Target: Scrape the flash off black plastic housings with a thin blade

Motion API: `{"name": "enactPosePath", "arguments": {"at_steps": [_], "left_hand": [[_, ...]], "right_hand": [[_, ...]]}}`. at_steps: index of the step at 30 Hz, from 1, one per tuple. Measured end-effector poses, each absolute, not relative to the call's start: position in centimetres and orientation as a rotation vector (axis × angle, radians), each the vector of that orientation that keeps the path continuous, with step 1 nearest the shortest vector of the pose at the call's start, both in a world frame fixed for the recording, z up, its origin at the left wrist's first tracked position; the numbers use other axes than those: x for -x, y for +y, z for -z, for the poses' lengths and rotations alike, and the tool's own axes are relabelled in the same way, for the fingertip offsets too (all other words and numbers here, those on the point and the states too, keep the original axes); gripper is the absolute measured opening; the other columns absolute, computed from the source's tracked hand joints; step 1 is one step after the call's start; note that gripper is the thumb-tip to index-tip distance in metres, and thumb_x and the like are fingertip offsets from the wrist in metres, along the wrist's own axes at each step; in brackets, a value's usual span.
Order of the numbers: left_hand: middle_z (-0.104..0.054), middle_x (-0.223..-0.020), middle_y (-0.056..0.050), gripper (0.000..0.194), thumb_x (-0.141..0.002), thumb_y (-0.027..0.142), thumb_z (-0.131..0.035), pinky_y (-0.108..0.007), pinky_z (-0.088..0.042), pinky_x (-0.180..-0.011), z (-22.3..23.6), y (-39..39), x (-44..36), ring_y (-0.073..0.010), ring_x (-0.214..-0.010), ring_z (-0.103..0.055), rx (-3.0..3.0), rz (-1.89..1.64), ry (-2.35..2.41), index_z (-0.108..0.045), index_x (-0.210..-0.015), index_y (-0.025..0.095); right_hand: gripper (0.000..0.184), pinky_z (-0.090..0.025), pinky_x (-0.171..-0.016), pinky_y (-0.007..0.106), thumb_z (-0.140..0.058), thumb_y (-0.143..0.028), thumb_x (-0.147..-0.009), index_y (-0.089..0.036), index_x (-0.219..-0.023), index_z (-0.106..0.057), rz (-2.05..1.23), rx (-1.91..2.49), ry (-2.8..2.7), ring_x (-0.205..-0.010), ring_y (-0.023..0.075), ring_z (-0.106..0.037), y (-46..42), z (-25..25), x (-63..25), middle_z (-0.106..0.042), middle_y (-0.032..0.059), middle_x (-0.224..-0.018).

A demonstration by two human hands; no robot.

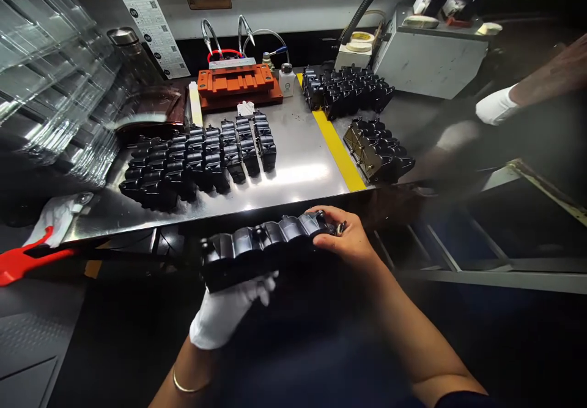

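Observation:
Both my hands hold a long black moulded plastic part [261,249] just in front of the steel table edge. My left hand [232,313], in a white cotton glove, supports it from below. My right hand [343,237], ungloved, grips its far end. Several similar black parts [197,163] stand in tight rows on the polished steel tabletop [293,175], beyond my hands. More lie in two groups at the right, one with a brass-coloured frame [362,151]. A co-worker's white-gloved hand [498,105] reaches in at the right, with a blurred sleeve.
An orange fixture [238,84] with metal clamps and a white bottle [287,80] stand at the back. A yellow tape strip [337,151] runs along the table. Stacked transparent trays [55,71] rise at the left, above a white cloth [57,218] and a red tool [27,258].

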State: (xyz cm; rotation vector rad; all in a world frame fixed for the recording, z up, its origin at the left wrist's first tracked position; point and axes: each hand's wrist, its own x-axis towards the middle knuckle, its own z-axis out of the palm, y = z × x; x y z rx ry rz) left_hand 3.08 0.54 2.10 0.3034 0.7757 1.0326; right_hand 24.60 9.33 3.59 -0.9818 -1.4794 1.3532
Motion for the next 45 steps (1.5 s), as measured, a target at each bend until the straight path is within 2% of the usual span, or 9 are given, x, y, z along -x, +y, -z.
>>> {"name": "enactPosePath", "arguments": {"at_steps": [3,7,13,18,22,26,32,37,45], "left_hand": [[-0.077,-0.093,-0.005,0.028,-0.067,0.007,-0.076,-0.031,-0.055,-0.088,-3.5,0.9,-3.9,-0.0226,-0.097,-0.07,-0.386,-1.123,0.917,-0.076,-0.092,0.019],[-0.078,-0.086,-0.002,0.025,-0.07,0.018,-0.079,-0.029,-0.057,-0.084,-4.3,1.5,-5.3,-0.0201,-0.091,-0.072,-0.292,-1.343,0.907,-0.076,-0.094,0.02],[-0.078,-0.079,-0.002,0.014,-0.081,0.006,-0.066,-0.017,-0.059,-0.073,-4.2,1.8,-6.1,-0.0116,-0.075,-0.073,-0.02,-1.292,0.779,-0.075,-0.078,0.016],[-0.077,-0.077,-0.002,0.037,-0.091,0.001,-0.044,-0.014,-0.058,-0.072,-4.3,2.3,-6.4,-0.0092,-0.072,-0.073,0.225,-1.273,0.779,-0.075,-0.076,0.015],[-0.076,-0.072,0.0,0.021,-0.081,0.002,-0.063,-0.013,-0.057,-0.07,-3.8,1.9,-5.4,-0.0108,-0.073,-0.073,0.057,-1.343,0.769,-0.073,-0.07,0.016],[-0.077,-0.086,-0.001,0.016,-0.076,0.01,-0.072,-0.019,-0.056,-0.081,-3.3,1.2,-4.1,-0.0142,-0.085,-0.072,-0.149,-1.207,0.783,-0.075,-0.089,0.018],[-0.074,-0.074,0.001,0.017,-0.066,0.013,-0.08,-0.028,-0.055,-0.084,-3.7,1.2,-3.9,-0.0183,-0.077,-0.072,-0.285,-1.115,0.758,-0.073,-0.081,0.019],[-0.076,-0.083,-0.003,0.021,-0.073,0.016,-0.075,-0.032,-0.055,-0.086,-3.3,1.3,-4.7,-0.0206,-0.083,-0.072,-0.264,-1.108,0.746,-0.073,-0.094,0.018],[-0.077,-0.085,-0.001,0.015,-0.077,0.014,-0.072,-0.025,-0.055,-0.087,-3.4,1.4,-5.7,-0.0146,-0.08,-0.072,-0.066,-1.176,0.732,-0.074,-0.092,0.016]], "right_hand": [[0.048,-0.053,-0.07,0.028,-0.079,-0.053,-0.066,-0.018,-0.097,-0.07,-1.373,1.008,-1.388,-0.079,0.0182,-0.066,8.0,-3.7,-22.8,-0.071,0.0041,-0.086],[0.042,-0.051,-0.071,0.027,-0.066,-0.057,-0.078,-0.018,-0.091,-0.071,-1.515,0.933,-1.414,-0.076,0.0151,-0.064,7.6,-3.9,-21.8,-0.068,0.0027,-0.079],[0.033,-0.045,-0.057,0.024,-0.067,-0.047,-0.081,-0.016,-0.071,-0.063,-1.52,0.978,-1.425,-0.059,0.0109,-0.056,8.1,-4.6,-22.4,-0.061,0.0,-0.063],[0.028,-0.045,-0.058,0.025,-0.053,-0.038,-0.091,-0.018,-0.075,-0.063,-0.877,1.099,-1.671,-0.061,0.0127,-0.058,8.1,-3.5,-22.6,-0.064,0.0027,-0.067],[0.031,-0.043,-0.058,0.027,-0.055,-0.046,-0.09,-0.019,-0.076,-0.062,-0.432,1.422,-1.971,-0.063,0.0163,-0.061,10.2,-2.9,-24.6,-0.067,0.005,-0.072],[0.037,-0.045,-0.065,0.025,-0.036,-0.04,-0.1,-0.018,-0.091,-0.064,-0.542,1.133,-2.186,-0.074,0.0152,-0.064,10.9,-4.9,-25.8,-0.07,0.0067,-0.085],[0.053,-0.03,-0.05,0.023,-0.051,-0.066,-0.084,-0.016,-0.069,-0.058,-0.701,0.498,-2.426,-0.053,0.0086,-0.045,9.5,-7.3,-24.6,-0.054,-0.0009,-0.06],[0.055,-0.024,-0.048,0.023,-0.052,-0.065,-0.084,-0.017,-0.057,-0.047,-0.597,0.521,-2.292,-0.05,0.0074,-0.036,9.4,-5.7,-24.1,-0.041,-0.0038,-0.053],[0.052,-0.026,-0.051,0.025,-0.049,-0.058,-0.091,-0.017,-0.058,-0.049,-0.31,0.722,-2.196,-0.052,0.009,-0.039,9.2,-4.7,-23.8,-0.045,-0.0018,-0.054]]}}
